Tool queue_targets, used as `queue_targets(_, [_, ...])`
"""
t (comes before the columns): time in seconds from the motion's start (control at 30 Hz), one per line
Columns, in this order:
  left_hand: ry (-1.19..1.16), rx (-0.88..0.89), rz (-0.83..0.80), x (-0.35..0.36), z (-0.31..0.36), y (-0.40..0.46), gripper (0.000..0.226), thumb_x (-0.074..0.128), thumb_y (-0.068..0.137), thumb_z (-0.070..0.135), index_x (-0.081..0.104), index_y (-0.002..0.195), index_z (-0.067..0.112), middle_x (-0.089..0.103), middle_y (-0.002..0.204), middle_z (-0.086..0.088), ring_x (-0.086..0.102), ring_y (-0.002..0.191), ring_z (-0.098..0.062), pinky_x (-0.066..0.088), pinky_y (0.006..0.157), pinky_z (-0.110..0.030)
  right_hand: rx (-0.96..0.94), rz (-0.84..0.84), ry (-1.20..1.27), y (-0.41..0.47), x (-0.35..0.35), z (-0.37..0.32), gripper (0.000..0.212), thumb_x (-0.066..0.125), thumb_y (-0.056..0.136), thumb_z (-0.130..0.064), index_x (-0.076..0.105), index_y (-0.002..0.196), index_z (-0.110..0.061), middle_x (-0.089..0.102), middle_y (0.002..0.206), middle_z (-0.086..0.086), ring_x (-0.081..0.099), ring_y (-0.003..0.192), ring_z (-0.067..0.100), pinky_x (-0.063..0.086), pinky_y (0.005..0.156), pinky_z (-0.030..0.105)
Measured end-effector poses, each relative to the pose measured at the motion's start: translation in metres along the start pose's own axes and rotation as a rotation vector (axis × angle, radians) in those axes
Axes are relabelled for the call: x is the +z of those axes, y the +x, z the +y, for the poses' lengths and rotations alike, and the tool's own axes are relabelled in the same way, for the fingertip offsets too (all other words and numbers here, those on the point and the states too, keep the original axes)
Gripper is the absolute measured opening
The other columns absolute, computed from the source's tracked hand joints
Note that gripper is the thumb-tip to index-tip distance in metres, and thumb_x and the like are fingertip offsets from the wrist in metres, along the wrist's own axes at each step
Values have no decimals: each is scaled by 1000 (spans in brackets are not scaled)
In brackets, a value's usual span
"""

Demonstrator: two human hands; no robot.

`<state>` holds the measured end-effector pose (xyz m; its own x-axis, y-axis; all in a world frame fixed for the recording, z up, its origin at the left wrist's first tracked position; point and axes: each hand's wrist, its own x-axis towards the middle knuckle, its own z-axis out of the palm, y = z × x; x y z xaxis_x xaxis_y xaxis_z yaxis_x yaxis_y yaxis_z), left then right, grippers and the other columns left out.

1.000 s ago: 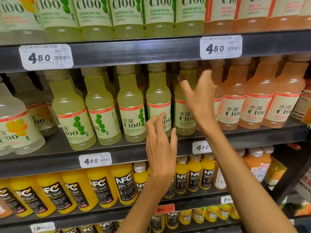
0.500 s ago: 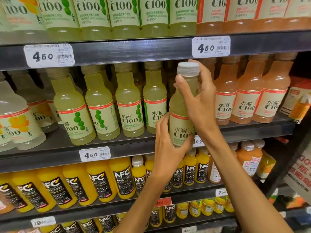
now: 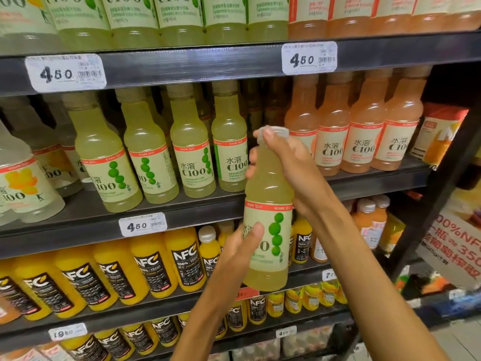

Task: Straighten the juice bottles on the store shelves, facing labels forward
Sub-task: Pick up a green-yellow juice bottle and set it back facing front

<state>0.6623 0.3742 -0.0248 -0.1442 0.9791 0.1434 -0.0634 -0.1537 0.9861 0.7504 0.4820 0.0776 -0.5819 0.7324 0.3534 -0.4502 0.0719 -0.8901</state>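
Shelves (image 3: 182, 66) of juice rows; both hands hold green bottle (image 3: 268, 194).

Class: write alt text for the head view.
Two hands hold a pale green juice bottle before stocked store shelves: the right hand at its neck, the left hand on its label.

Pale green plastic juice bottle (image 3: 268, 204) held between left grip (image 3: 234, 254) and right grip (image 3: 286, 162): label shows green dots, partial "00" beside the left thumb.

Left of the grips, shelved green bottle (image 3: 194, 162) reads "水溶 C100". Right of them, peach-orange bottle (image 3: 363, 142) reads the same.

White price tags (image 3: 309, 58) above and left of the grips: "450".

Below, yellow orange-juice bottles (image 3: 186, 259) with black labels: "NFC 100%". Lowest tag (image 3: 67, 332): "1950".
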Motion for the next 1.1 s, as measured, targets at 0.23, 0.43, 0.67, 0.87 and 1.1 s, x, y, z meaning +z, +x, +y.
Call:
queue_targets(0.23, [-52,-30,78,3,1,-10,57,51,72,73,71,100,28,75,96,0,72,88,-16,57,68,-25,-7,100,-91,-14,-1,8,30,54,91,-44,57,105,-18,70,80,3,69,71,16,55,59,30])
queue_targets(0.43, [-248,-185,-197,4,4,-12,81,37,79,77,60,122,13,69,97,-18,68,81,-30,54,74,-40,116,-141,314,-18,-8,2,38,52,89,-44,52,107,-11,64,76,6,65,65,19,55,63,31])
queue_targets(0.67, [-65,-82,5,27,5,5,71,41,70,85,64,117,37,70,114,-1,67,105,-19,54,86,-37,65,45,18,-7,-29,0,30,58,89,-47,57,98,-18,70,73,1,69,68,17,54,57,28])
queue_targets(0.87, [-404,-172,-92,67,2,12,78,39,79,74,67,111,9,68,87,-18,67,69,-28,55,64,-36,270,-142,203,-5,-65,-14,58,59,73,-51,56,115,-10,74,86,11,72,85,25,58,68,34])
queue_targets(1.1, [-358,-161,20,109,-6,25,74,35,83,74,67,113,14,71,100,-14,70,87,-28,57,75,-40,266,-111,203,-5,-94,-23,28,54,93,-41,52,99,-13,60,66,4,60,56,17,54,59,30])
